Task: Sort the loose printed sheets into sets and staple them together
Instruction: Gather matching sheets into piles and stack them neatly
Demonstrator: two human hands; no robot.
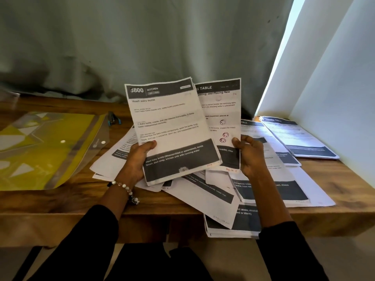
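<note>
Underfoot of everything lies a wooden table (60, 201) with a warm, streaked grain and a thick front edge, set against a grey-green curtain (142, 41) that hangs in soft folds. At the right a pale wall (334, 78) catches a narrow strip of daylight.

On the table's left rests a clear plastic folder (46, 149) with snap buttons, glossy, holding yellow sheets. Just behind its far corner sits a small stapler (114, 118), dark with blue trim.

Loose printed sheets (213, 191) sprawl over the middle and right of the table, thin white paper with dark header and footer bands, overlapping at odd angles; some overhang the front edge. By the wall lies a neater stack (300, 138), squared and flat.

The left hand (140, 159) holds up a sheet headed "Wash baby bottle" (168, 126), thumb curled over its front near the lower left, fingers behind it. The right hand (248, 157) pinches a second sheet headed "TABLE" (225, 106) at its lower right edge, thumb in front, fingers bent behind. Both sheets stand nearly upright above the pile, the first overlapping the second. A beaded bracelet (126, 189) circles the left wrist; black sleeves (284, 250) cover both forearms.
</note>
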